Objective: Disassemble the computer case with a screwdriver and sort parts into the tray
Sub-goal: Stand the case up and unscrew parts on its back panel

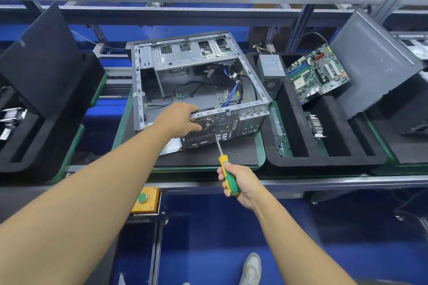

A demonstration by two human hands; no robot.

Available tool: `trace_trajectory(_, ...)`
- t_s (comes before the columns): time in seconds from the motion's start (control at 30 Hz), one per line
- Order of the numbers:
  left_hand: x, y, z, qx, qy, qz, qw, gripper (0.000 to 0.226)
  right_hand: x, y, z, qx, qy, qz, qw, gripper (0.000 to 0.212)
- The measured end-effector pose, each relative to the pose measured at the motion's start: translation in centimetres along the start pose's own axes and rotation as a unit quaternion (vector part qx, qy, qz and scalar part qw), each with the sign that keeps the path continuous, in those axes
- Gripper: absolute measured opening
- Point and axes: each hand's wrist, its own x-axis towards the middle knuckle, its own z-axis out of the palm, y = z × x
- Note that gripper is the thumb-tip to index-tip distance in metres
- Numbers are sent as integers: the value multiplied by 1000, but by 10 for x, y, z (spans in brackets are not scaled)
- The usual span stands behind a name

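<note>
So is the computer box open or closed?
Open. The computer case lies on its side with no cover on top, so you can look straight in and see the cables inside.

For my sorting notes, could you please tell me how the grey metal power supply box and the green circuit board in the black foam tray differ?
The grey metal power supply box is a solid block standing in the leftmost slot; the green circuit board is a thin plate tilted further right. The box shows a fan grille; the board is crowded with slots and chips. Both sit in the black foam tray.
</note>
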Motion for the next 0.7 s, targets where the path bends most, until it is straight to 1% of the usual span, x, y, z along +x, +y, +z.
trace_trajectory(0.03,0,0,1,5,4,-1,1000,47,-1,0,3,-47,27,-25,998,27)
trace_trajectory(0.07,1,0,1,8,6,-1,1000,49,-3,0,7,-118,67,-57,989,27)
trace_trajectory(0.1,1,0,2,10,8,0,1000,51,-5,2,11,-213,115,-93,966,29)
trace_trajectory(0.13,0,0,2,12,9,0,1000,52,-6,6,15,-316,163,-126,926,32)
trace_trajectory(0.17,0,0,3,14,11,1,1000,52,-7,10,18,-396,200,-153,883,34)
trace_trajectory(0.2,-1,0,3,15,12,2,1000,51,-8,14,20,-429,223,-174,858,34)
trace_trajectory(0.23,-1,0,3,16,13,2,1000,49,-8,17,20,-420,223,-181,861,32)
trace_trajectory(0.27,-2,0,3,15,14,3,1000,47,-7,18,20,-377,206,-171,887,30)
trace_trajectory(0.33,-2,0,2,16,16,6,1000,44,-7,11,20,-221,141,-110,959,26)
trace_trajectory(0.37,-2,0,2,19,16,6,1000,43,-8,6,19,-120,101,-66,985,26)
trace_trajectory(0.4,-2,0,2,22,17,6,1000,42,-9,2,17,-22,59,-16,998,31)
trace_trajectory(0.43,-2,0,2,26,17,7,999,42,-10,-1,14,57,12,30,998,40)
trace_trajectory(0.47,-2,0,3,28,18,8,999,41,-10,-2,10,111,-34,66,991,50)
trace_trajectory(0.5,-2,0,3,29,18,10,999,40,-9,-1,7,148,-69,87,983,55)
trace_trajectory(0.53,-2,0,3,30,18,11,999,39,-9,1,4,173,-93,98,976,54)
trace_trajectory(0.6,-2,0,3,28,18,12,999,37,-9,5,0,217,-116,94,965,46)
trace_trajectory(0.67,-3,-1,4,20,18,10,1000,36,-8,8,-1,242,-105,66,962,35)
trace_trajectory(0.7,-3,-1,4,17,18,8,1000,36,-8,9,-1,226,-82,48,970,30)
